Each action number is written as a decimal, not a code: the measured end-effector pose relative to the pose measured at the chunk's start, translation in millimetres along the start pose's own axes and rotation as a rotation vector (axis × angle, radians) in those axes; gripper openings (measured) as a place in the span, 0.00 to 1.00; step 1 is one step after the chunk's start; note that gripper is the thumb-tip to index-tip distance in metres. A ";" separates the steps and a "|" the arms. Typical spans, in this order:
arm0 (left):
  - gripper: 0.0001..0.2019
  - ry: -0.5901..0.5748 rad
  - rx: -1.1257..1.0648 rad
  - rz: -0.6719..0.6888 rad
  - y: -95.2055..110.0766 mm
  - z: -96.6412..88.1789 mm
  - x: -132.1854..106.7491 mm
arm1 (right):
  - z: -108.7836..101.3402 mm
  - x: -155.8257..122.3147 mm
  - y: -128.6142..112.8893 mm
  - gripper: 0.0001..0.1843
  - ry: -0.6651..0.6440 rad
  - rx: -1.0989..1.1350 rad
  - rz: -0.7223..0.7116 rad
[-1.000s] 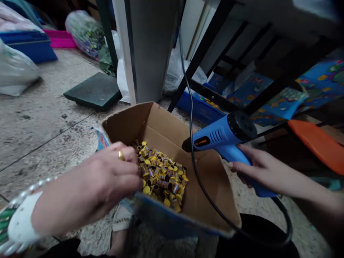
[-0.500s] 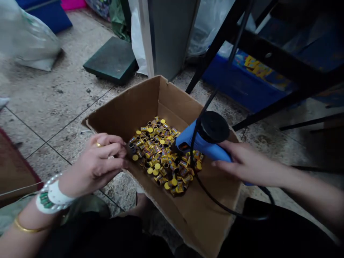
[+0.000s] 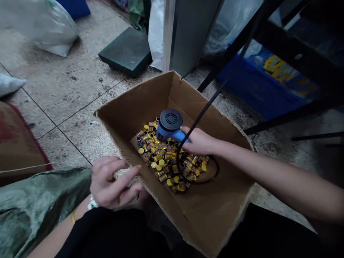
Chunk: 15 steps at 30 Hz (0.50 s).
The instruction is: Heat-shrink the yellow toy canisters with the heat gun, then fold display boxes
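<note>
Speckled floor tiles [image 3: 86, 75] are surrounding the cardboard box [image 3: 215, 211]. I'm seeing the left hand [image 3: 114, 186] nearest, resting by the box's near left side, fingers loosely parted, apparently holding nothing. Farther right, inside the box, the right hand [image 3: 200, 141] is gripping the blue heat gun [image 3: 170, 125] by its handle; the body is standing steeply just left of those fingers, its lower end hidden among small yellow cylinders [image 3: 161, 152]. Its black vented cap is facing up.

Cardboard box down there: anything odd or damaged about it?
The cardboard box has a ragged rim, perhaps torn. Inside, the right hand holds a blue heat gun over yellow cylinders, cord looping across: an odd-looking place for a tool.
</note>
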<state>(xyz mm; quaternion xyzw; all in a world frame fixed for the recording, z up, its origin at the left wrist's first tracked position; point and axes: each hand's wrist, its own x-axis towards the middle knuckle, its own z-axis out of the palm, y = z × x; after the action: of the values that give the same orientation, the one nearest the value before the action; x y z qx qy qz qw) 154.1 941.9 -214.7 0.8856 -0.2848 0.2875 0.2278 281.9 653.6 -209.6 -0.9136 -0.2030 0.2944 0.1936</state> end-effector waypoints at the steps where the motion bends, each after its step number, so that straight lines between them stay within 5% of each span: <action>1: 0.11 0.004 -0.003 0.105 1.4 3.3 0.4 | 2.2 5.3 -5.8 0.15 0.051 -0.003 0.012; 3: 0.12 -0.032 -0.027 0.256 4.1 7.9 2.7 | 2.1 11.4 -16.8 0.18 0.083 0.036 0.046; 6: 0.19 -0.126 -0.112 0.202 6.5 10.8 5.7 | -12.1 -2.4 -22.9 0.19 0.003 0.067 -0.008; 12: 0.21 -0.151 -0.175 0.126 5.9 20.2 3.1 | -49.4 -102.4 18.3 0.04 -0.281 0.072 0.084; 15: 0.24 -0.154 -0.212 0.112 2.4 17.0 12.0 | -52.7 -136.9 44.5 0.06 -0.175 -0.014 0.236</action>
<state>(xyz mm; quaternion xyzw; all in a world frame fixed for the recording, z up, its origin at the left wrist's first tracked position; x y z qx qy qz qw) 167.1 926.0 -218.9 0.8587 -0.3793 0.1992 0.2811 223.9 537.4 -128.1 -0.9032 -0.1121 0.3925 0.1328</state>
